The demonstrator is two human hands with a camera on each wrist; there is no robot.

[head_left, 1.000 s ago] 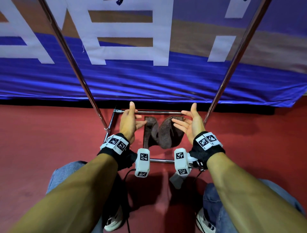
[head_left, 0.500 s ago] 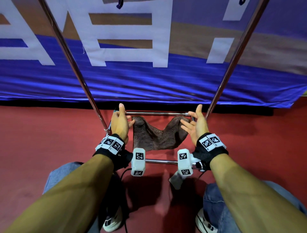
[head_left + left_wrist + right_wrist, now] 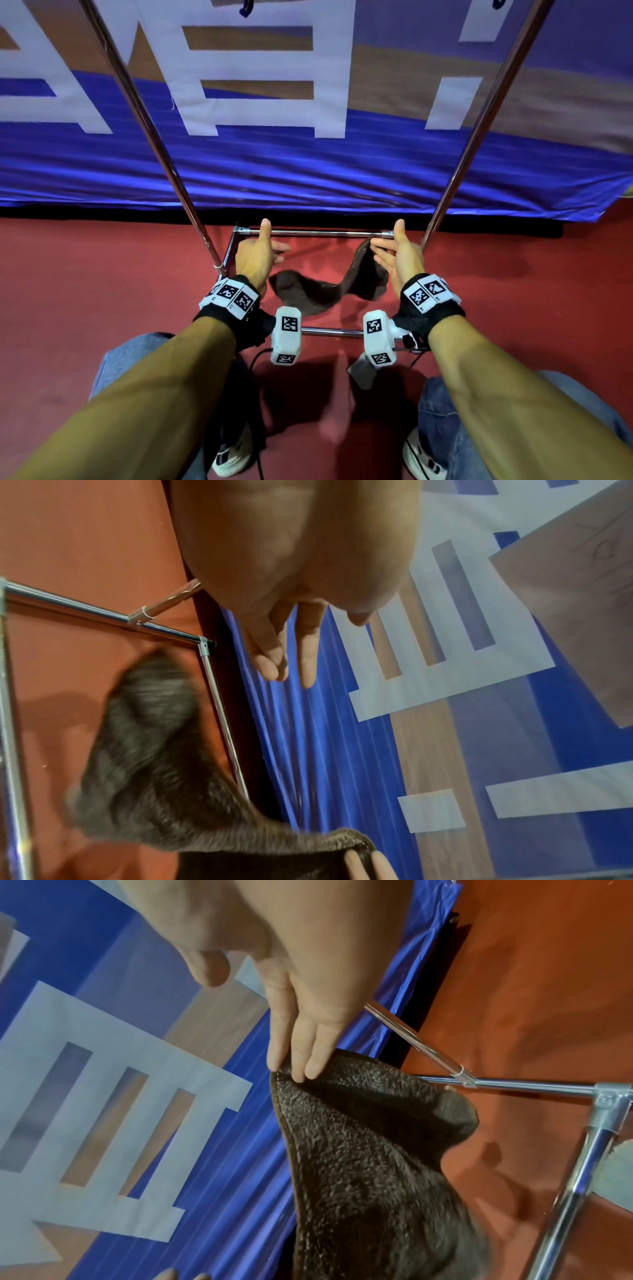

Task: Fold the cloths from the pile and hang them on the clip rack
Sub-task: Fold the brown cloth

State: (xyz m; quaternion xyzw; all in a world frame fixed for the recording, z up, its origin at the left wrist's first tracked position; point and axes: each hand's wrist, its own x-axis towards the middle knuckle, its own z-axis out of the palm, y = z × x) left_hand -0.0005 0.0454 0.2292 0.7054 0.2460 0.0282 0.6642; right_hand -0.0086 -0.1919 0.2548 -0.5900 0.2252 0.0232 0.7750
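A dark brown fleecy cloth (image 3: 308,294) hangs in the air inside the rack's base frame. Its right corner rests on the straight fingertips of my right hand (image 3: 387,250); in the right wrist view the fingertips (image 3: 301,1066) lie on the cloth's (image 3: 359,1150) top edge and the thumb stands apart. The cloth's left end sags free below my left hand (image 3: 270,246). That hand is open, thumb up, and holds nothing; its fingers (image 3: 291,656) are straight, away from the blurred cloth (image 3: 147,750).
The chrome rack's back rail (image 3: 315,233) and front rail (image 3: 329,331) lie on the red floor, and two uprights (image 3: 147,120) (image 3: 479,120) slope upward. A blue banner (image 3: 308,171) hangs behind. A grey cloth (image 3: 359,373) lies by my right knee.
My hands have spread apart and risen toward the back rail. The cloth's left end has come off my left hand and dropped; it now hangs from my right fingers only.
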